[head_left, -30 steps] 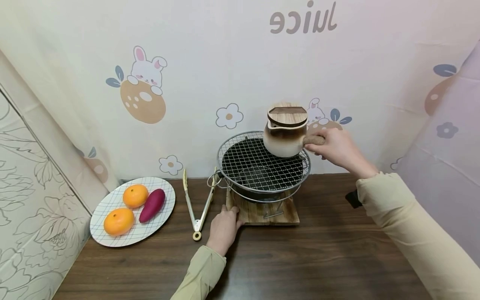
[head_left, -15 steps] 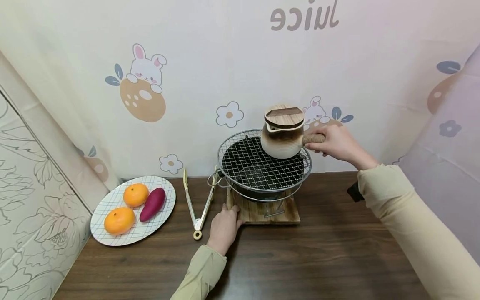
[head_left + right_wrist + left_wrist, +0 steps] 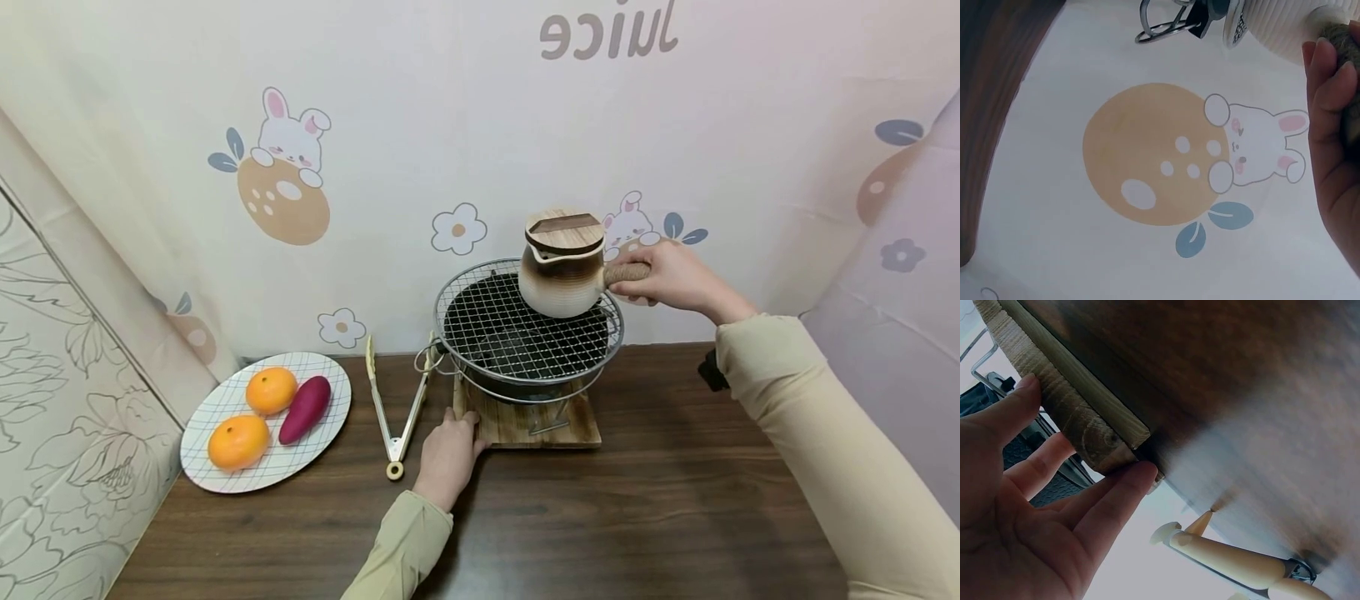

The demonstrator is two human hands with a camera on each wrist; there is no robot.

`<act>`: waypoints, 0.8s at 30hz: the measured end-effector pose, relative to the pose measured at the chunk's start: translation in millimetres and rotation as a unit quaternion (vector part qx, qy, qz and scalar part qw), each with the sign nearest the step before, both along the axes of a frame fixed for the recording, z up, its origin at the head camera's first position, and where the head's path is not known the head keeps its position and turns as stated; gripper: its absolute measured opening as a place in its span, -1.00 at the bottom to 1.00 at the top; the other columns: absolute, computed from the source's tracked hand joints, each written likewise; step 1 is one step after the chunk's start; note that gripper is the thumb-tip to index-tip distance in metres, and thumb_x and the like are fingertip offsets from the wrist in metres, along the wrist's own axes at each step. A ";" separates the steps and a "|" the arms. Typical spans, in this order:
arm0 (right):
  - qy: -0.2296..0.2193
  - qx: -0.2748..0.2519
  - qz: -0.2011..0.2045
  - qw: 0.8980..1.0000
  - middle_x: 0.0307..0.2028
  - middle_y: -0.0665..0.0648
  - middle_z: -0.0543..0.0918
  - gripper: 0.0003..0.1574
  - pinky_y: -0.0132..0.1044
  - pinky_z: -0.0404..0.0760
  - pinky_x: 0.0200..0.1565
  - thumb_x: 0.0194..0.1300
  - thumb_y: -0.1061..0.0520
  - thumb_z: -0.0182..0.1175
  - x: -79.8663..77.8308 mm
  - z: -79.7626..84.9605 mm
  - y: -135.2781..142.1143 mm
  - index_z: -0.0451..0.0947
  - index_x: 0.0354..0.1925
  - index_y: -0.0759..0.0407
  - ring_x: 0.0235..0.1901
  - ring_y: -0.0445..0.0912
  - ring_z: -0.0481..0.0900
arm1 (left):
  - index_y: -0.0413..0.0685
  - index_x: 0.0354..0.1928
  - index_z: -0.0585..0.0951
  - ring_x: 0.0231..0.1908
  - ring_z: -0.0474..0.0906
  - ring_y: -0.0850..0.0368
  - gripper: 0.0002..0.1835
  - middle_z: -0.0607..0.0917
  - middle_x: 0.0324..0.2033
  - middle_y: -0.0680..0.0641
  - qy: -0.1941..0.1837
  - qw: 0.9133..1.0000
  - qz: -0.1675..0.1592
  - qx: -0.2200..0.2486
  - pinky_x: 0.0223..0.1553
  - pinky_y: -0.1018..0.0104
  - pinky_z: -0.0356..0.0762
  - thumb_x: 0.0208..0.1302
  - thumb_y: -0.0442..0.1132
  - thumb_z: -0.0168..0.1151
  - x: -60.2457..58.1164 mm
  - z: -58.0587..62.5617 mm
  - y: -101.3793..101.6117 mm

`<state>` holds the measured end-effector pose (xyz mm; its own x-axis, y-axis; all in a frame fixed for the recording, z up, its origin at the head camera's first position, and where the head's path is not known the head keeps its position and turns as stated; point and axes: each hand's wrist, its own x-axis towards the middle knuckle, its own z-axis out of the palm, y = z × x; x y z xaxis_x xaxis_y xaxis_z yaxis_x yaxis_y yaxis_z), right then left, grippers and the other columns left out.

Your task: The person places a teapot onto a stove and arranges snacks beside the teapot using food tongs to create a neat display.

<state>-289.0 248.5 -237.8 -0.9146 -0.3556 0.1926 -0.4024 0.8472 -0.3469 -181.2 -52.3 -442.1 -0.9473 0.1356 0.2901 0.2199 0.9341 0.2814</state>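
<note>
My right hand [image 3: 678,279] grips the cord-wrapped side handle [image 3: 627,274] of a cream-and-brown clay teapot [image 3: 558,287]. A wooden lid [image 3: 565,229] covers the pot, which stands upright over the back right of the wire mesh [image 3: 517,333] on a round tabletop grill. Whether its base touches the mesh, I cannot tell. The right wrist view catches the fingers curled round the handle [image 3: 1342,37]. Below the grill lies a square wooden board [image 3: 577,421]. My left hand [image 3: 447,457] holds this board's front left corner, fingers and thumb against its edges [image 3: 1079,406].
Metal tongs [image 3: 395,450] with yellowish tips lie spread just left of the left hand. Farther left, an oval checked plate [image 3: 330,421] bears two oranges [image 3: 238,442] and a purple sweet potato [image 3: 305,410]. A printed curtain [image 3: 390,125] hangs right behind the grill.
My right hand has brought the teapot slightly left and down over the mesh, and the pot sits more level. The left hand stays at the board's corner.
</note>
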 end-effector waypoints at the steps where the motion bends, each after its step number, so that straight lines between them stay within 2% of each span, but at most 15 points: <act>1: -0.001 0.003 0.001 1.000 -0.61 0.01 0.67 -0.66 -0.35 0.44 -0.55 0.22 0.02 0.29 -0.1 0.5 -0.2 0.66 -0.10 0.19 -0.67 -0.20 0.52 | -0.12 -0.12 0.66 -0.41 0.70 -0.23 -0.60 0.64 -0.04 -0.47 0.002 1.000 0.000 0.000 -0.45 0.08 0.63 0.06 -0.03 0.41 0.0 -0.2 0.0; 6: -0.005 0.014 -0.001 1.000 -0.58 0.08 0.69 -0.57 -0.33 0.46 -0.51 0.20 0.03 0.30 0.5 4.1 -1.9 0.64 0.00 0.22 -0.65 -0.18 0.54 | -0.13 -0.12 0.65 -0.45 0.70 -0.22 -0.60 0.64 -0.06 -0.46 0.013 1.000 -0.001 -0.004 -0.48 0.09 0.62 0.05 -0.03 0.41 0.0 0.1 0.2; 10: -0.017 0.013 -0.006 1.000 -0.53 0.09 0.70 -0.53 -0.30 0.46 -0.48 0.19 0.05 0.30 2.3 5.8 -3.1 0.61 0.04 0.24 -0.62 -0.17 0.58 | -0.13 -0.11 0.66 -0.44 0.70 -0.21 -0.60 0.64 -0.05 -0.46 0.007 1.000 0.000 -0.003 -0.47 0.09 0.62 0.07 -0.03 0.41 0.8 0.3 0.6; 17: -0.031 -0.016 -0.023 0.999 -0.27 0.31 0.72 -0.49 -0.30 0.52 -0.47 0.17 0.04 0.32 4.8 4.9 -3.0 0.60 0.06 0.25 -0.59 -0.15 0.65 | -0.13 -0.10 0.66 -0.42 0.70 -0.23 -0.60 0.63 -0.04 -0.47 0.003 1.000 0.001 0.001 -0.46 0.08 0.63 0.08 -0.03 0.40 1.6 -0.1 0.4; 24: 0.001 0.007 -0.036 0.999 -0.39 0.19 0.69 -0.50 -0.25 0.40 -0.40 0.19 -0.10 0.31 7.6 5.1 -3.3 0.62 0.01 0.15 -0.51 -0.11 0.52 | -0.13 -0.11 0.66 -0.42 0.70 -0.24 -0.59 0.64 -0.05 -0.48 0.012 1.000 -0.001 0.002 -0.47 0.08 0.63 0.07 -0.03 0.41 1.6 -1.6 -0.1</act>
<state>-281.4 245.2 -232.6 -0.9371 -0.2926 0.1901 -0.3420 0.8786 -0.3333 -179.5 -52.4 -443.7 -0.9400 0.1363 0.3127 0.2285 0.9322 0.2806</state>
